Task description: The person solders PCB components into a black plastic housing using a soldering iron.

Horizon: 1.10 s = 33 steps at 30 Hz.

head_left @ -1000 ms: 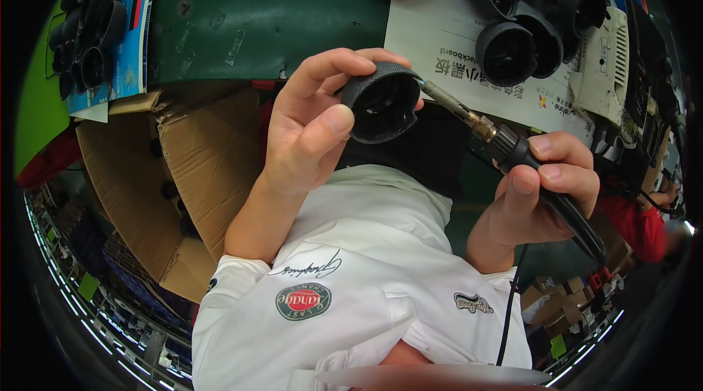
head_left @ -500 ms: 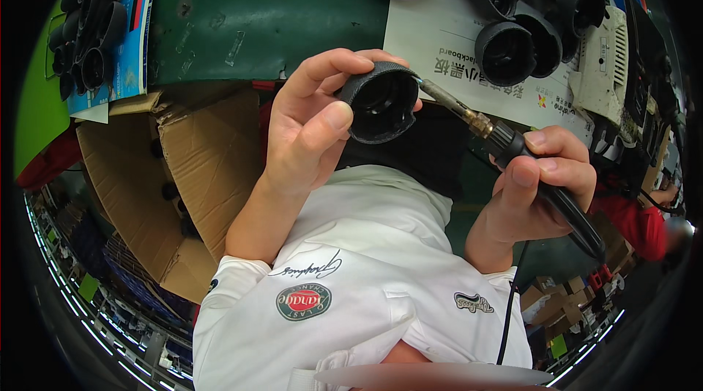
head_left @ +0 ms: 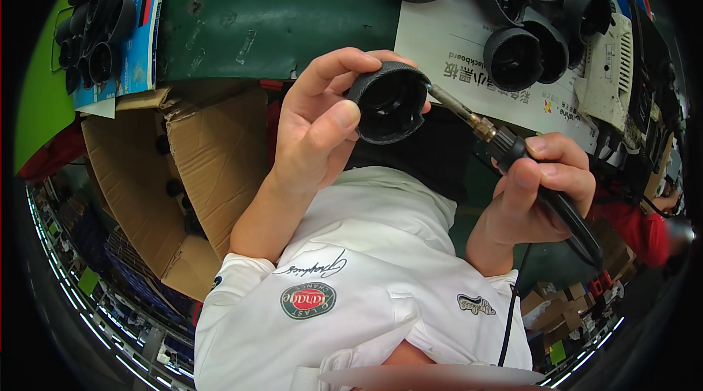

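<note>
My left hand (head_left: 311, 131) is closed round a black, cup-shaped piece (head_left: 387, 107) with a ribbed outer wall and an uneven, notched rim. Its open mouth faces me, thumb on the left side and fingers behind and over the top. In my right hand (head_left: 538, 197) is a soldering iron (head_left: 505, 144), gripped by its black handle between thumb and fingers. The metal tip points up and left and meets the right side of the piece's rim, or lies very close to it. A black cord hangs below the right hand.
Several similar black cups (head_left: 512, 58) stand on a white printed sheet (head_left: 439, 39) at the far right, beside a light-coloured vented box (head_left: 611, 72). More cups (head_left: 102, 61) sit far left. An open cardboard box (head_left: 212, 164) is left of my arm, below the green tabletop (head_left: 293, 10).
The view has shifted slightly, so the bench and box appear further right. The cup seems turned a little in my left hand. The iron's tip remains at its right rim.
</note>
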Each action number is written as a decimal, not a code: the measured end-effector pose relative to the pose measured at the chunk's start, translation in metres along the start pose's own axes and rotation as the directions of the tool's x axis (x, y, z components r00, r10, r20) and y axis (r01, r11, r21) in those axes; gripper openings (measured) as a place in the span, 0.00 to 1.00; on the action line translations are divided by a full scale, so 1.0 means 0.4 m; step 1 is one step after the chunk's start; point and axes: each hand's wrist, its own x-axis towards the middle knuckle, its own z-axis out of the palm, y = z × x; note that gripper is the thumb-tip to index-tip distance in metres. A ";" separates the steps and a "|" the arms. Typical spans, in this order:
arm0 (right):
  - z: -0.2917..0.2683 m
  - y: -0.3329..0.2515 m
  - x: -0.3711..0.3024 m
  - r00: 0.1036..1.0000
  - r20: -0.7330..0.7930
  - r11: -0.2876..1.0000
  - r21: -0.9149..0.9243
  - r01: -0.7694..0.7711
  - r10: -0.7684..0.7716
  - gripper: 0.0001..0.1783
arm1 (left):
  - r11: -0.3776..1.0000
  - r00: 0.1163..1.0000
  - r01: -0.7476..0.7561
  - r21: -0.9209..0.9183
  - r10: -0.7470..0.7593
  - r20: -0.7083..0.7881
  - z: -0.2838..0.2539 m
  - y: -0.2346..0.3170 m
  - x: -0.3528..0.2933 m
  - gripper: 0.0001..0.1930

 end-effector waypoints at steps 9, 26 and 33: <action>-0.024 0.005 0.004 0.997 -0.026 0.995 0.074 -0.069 0.072 0.17 | 0.996 0.999 0.048 0.077 -0.047 -0.007 -0.008 0.009 -0.002 0.23; -0.149 0.027 0.022 0.996 0.030 0.979 0.189 0.081 -0.089 0.15 | 0.997 0.990 -0.071 0.026 0.074 -0.118 -0.004 0.069 0.017 0.25; -0.328 -0.016 0.067 0.849 -0.300 0.844 -0.465 0.269 -0.435 0.17 | 0.990 0.985 -0.116 0.079 0.124 -0.116 -0.017 0.100 0.014 0.24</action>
